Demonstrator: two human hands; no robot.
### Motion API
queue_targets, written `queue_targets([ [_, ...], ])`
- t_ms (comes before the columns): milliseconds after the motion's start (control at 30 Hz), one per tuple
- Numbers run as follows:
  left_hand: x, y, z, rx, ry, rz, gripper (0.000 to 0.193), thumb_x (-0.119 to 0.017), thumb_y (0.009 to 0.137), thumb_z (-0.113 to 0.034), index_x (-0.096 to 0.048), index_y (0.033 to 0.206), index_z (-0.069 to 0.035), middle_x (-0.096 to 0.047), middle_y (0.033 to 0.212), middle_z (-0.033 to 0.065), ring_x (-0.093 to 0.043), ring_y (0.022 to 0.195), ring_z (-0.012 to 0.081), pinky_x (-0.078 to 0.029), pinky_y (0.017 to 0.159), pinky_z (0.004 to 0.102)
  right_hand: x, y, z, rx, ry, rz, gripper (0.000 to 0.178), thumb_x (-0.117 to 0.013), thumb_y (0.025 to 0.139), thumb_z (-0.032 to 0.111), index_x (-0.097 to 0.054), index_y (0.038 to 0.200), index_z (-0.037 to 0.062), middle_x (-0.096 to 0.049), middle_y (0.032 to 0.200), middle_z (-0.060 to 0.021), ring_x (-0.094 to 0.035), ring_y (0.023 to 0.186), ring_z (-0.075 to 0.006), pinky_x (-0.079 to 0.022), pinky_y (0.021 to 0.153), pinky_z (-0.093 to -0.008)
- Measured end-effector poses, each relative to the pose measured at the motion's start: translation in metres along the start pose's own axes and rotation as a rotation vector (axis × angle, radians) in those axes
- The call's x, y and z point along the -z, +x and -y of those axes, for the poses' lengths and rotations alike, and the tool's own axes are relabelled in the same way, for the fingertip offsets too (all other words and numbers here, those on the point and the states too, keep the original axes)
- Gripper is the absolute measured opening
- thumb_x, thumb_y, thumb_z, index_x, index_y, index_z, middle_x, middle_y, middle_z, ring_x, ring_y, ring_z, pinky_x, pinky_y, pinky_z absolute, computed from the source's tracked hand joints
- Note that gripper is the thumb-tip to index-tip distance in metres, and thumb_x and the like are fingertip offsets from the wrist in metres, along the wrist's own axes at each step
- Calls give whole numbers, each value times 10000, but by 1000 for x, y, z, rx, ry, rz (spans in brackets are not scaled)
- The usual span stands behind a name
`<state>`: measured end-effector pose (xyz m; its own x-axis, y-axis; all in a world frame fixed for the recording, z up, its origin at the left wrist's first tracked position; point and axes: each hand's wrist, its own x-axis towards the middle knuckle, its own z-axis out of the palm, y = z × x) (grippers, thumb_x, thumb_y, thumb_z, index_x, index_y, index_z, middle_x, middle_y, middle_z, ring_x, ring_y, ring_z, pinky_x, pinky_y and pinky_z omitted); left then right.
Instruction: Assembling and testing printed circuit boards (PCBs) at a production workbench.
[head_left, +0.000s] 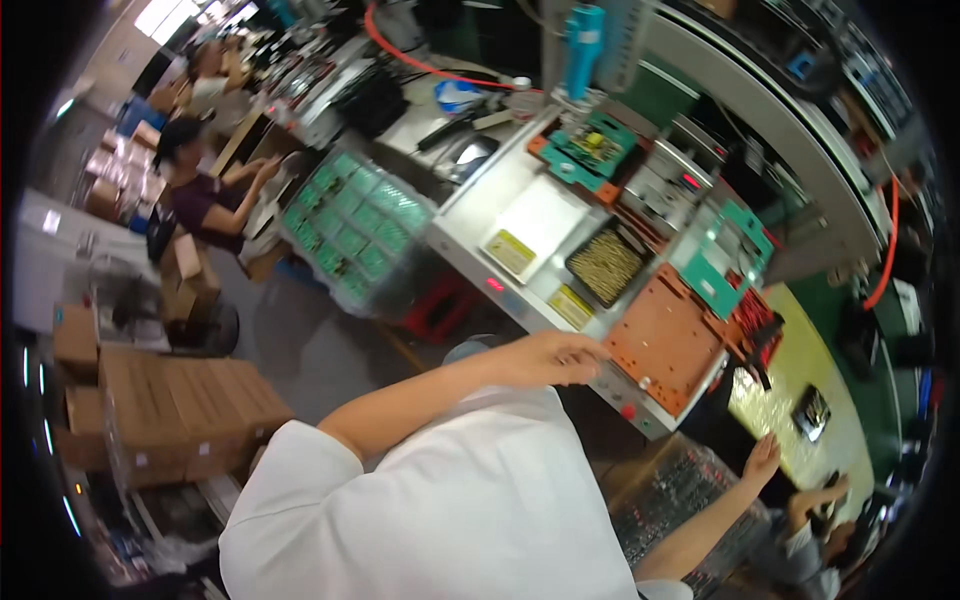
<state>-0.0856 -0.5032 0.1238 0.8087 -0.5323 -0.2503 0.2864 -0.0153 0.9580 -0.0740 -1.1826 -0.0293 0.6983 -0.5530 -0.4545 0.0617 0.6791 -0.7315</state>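
- Left hand (pixel 565 360) hangs at the near edge of the white bench (pixel 480 210), fingers loosely bent and seemingly empty; contact with the orange plate (pixel 665 345) at three o'clock cannot be told.
- Right hand (pixel 763 460) is at four o'clock from it, beside the yellow bench (pixel 815 335); whether its fingers hold anything cannot be told.
- Step in hand, as judged: between grips, arms spread; a next grip calls for settling over one bench before closing the fingers.
- Orange plate: flat, matt, roughly rectangular, dotted with small marks.
- Green plate (pixel 725 260), two o'clock from the left hand: flat, with cut-outs.
- Brass-coloured parts (pixel 605 265), one o'clock: a grainy heap in a dark tray (pixel 634 240).
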Motion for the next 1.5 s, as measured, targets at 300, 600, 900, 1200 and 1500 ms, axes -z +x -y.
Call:
queue_targets([
  [300,195,4,7,-366,179,-931,219,-595,959,-116,-669,1125,7,-716,988,49,-650,880,97,-522,736,256,-9,-45,-5,108,-3,69,376,-453,1033,92,-503,1402,38,-458,798,-2,-410,646,-107,-412,576,-234],
  [600,446,-22,-10,-10,1633,-1306,345,-632,873,-276,-686,1054,13,-642,1147,223,-597,1065,412,-472,936,484,39,-251,25,95,-323,91,450,-429,1023,309,-547,1341,12,-600,1335,-166,-576,1237,-274,-463,1055,-431],
  [900,632,-155,16,124,1647,-1371,430,-547,981,-381,-609,1299,-99,-668,1165,218,-630,1072,401,-497,871,477,13,-328,47,321,-393,-475,301,-612,977,190,-641,1225,22,-587,784,8,-530,632,-104,-449,554,-266],
  [1200,199,-109,-98,-361,1305,-1192,305,-663,938,-112,-665,1225,-7,-710,1152,159,-683,1059,244,-509,919,323,-6,-293,73,446,-379,-427,325,-610,974,210,-628,1240,24,-563,785,17,-507,657,-90,-437,567,-256],
  [1500,-73,81,-61,-997,1175,-115,397,-623,755,-3,-635,1152,-10,-683,1162,137,-680,990,260,-549,824,369,-71,-266,9,546,-424,-317,229,-626,974,179,-664,1124,10,-570,745,5,-504,600,-86,-431,535,-236],
])
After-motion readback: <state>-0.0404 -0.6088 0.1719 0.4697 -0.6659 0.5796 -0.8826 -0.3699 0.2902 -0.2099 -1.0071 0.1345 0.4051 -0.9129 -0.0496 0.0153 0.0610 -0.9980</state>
